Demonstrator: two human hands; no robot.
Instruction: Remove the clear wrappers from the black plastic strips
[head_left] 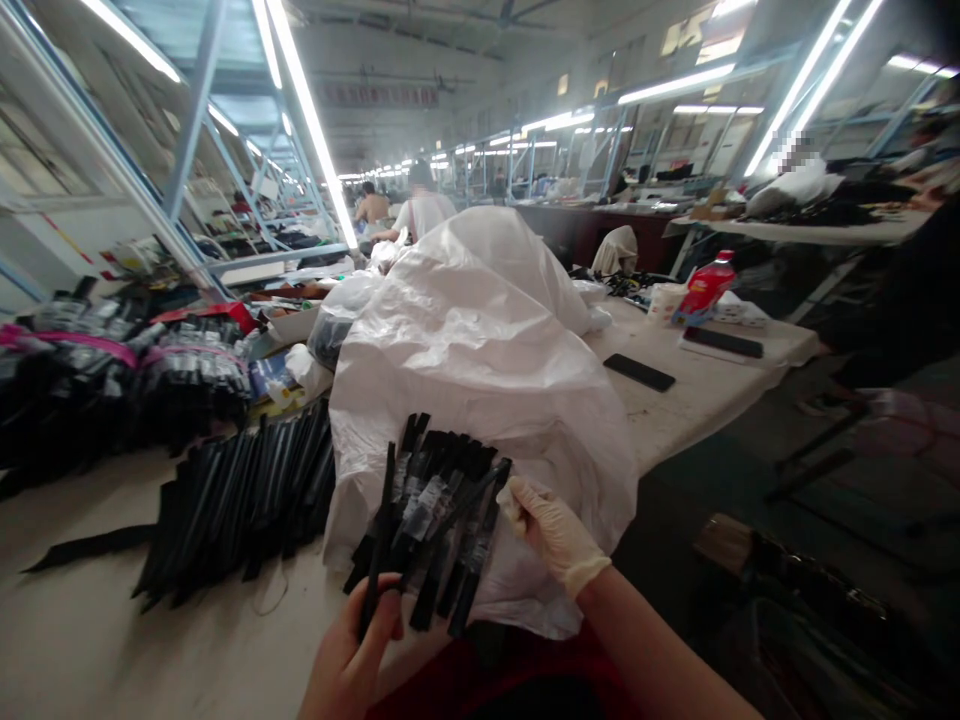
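Observation:
My bare left hand (pixel 360 635) is closed round the lower end of a black strip (pixel 381 535), which stands up from it. My right hand (pixel 544 525), in a pale glove, has its fingers pinched at the tip of another black strip (pixel 476 492) that slants down leftward. Between the two hands, several black strips with clear wrapping (pixel 427 505) lie on a large white plastic sack (pixel 480 350). Left of the sack, a row of black strips (pixel 240 500) rests on the table (pixel 187 660).
Bundles of black pieces tied with pink bands (pixel 191 365) lie at the left. On the right side are a dark phone (pixel 639 372), a red bottle (pixel 706 285) and another dark phone (pixel 724 343). People sit further back.

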